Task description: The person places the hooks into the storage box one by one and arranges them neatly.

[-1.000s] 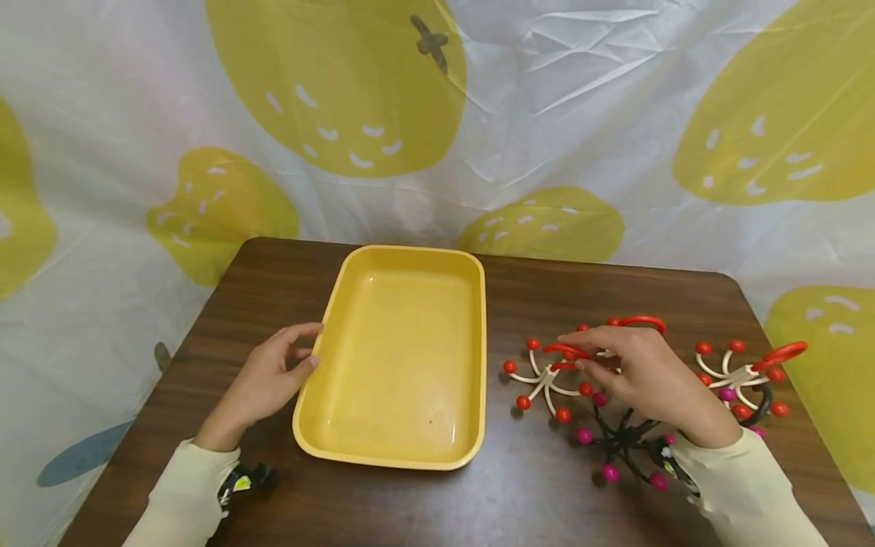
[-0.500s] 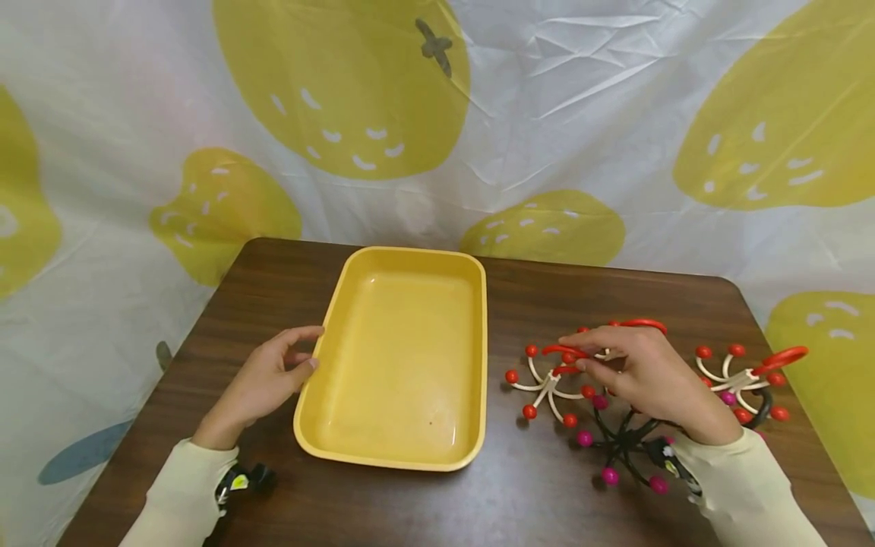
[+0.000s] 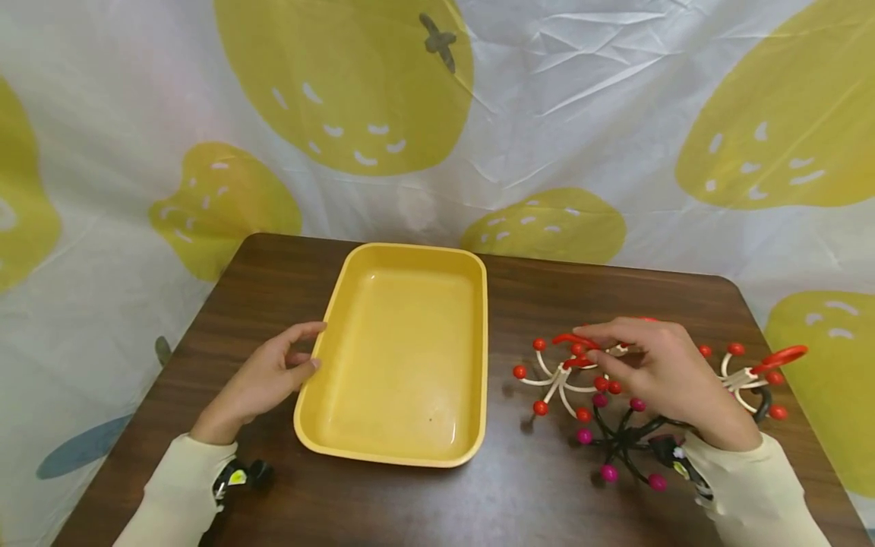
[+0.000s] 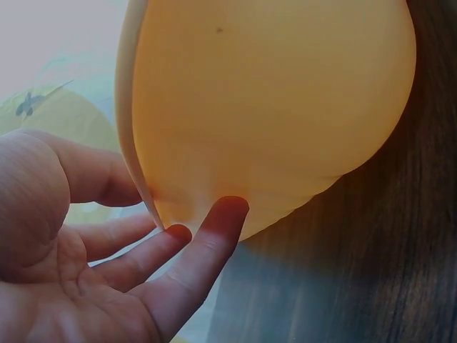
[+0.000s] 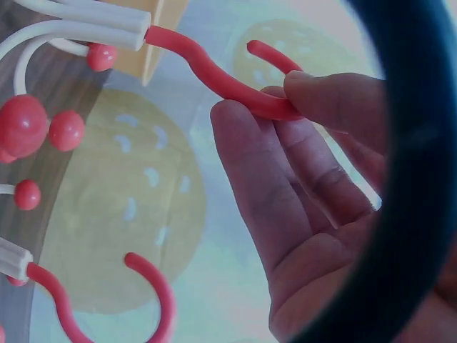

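Observation:
In the head view my right hand [image 3: 666, 372] pinches the red hooked handle of a claw massager [image 3: 563, 367] with white legs and red ball tips. The right wrist view shows thumb and fingertips on that handle [image 5: 243, 100]. Shadows lie offset from its balls, so it appears slightly raised. My left hand [image 3: 270, 376] rests its fingertips against the left side of a yellow tray [image 3: 484, 342]. From the left wrist, the fingers [image 4: 225, 221] lie against the tray's outer wall [image 4: 278, 93], not curled round it. The tray is bare inside.
A black massager with magenta balls [image 3: 623, 439] sits below my right hand. Another red-and-white massager [image 3: 741, 376] stands at the right, beside a black hook [image 3: 762, 403]. One more is partly hidden behind my hand. A lemon-print curtain [image 3: 424, 205] hangs behind the brown table [image 3: 519, 501].
My right hand has moved slightly right with the massager, whose legs have shifted right and turned a little. The left hand and the tray have stayed in place.

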### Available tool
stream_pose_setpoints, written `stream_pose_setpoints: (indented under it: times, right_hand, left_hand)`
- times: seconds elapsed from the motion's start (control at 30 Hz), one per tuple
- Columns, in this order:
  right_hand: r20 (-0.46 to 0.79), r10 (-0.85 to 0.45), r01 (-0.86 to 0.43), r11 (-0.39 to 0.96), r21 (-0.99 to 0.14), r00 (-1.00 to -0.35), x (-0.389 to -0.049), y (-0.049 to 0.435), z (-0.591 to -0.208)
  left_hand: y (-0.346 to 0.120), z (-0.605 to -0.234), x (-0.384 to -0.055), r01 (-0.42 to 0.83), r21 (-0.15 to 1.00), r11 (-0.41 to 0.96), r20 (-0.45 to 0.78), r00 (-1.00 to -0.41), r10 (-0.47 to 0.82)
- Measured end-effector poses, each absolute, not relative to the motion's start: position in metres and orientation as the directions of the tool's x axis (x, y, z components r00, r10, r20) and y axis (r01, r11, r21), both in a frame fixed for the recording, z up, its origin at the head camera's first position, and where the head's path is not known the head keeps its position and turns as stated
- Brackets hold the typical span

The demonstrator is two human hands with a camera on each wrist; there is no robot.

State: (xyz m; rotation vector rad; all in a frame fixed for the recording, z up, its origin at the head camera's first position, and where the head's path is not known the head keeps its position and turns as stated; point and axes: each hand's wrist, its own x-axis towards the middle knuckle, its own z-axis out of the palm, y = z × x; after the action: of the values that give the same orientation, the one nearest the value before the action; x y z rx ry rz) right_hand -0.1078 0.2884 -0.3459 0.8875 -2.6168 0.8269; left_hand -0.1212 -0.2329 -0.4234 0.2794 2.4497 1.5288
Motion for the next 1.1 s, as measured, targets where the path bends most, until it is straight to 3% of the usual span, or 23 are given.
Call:
stream_pose_setpoints:
  times: [0.4,1.1]
  right_hand:
    - [0.489,-0.423,-0.615,0.706,-0.349,-0.763,-0.095,0.283,-0.322]
    - [0.53,-0.356,-0.622,0.608,-0.494,-0.77,-0.095,0.234,-0.303]
  left_hand:
    - [-0.233,-0.426,-0.125,0.018,0.932,0.361,-0.111,-0.936,0.334]
    - [-0.231,-0.423,-0.125,-0.016,0.939,0.343,-0.144,-0.926,0.349]
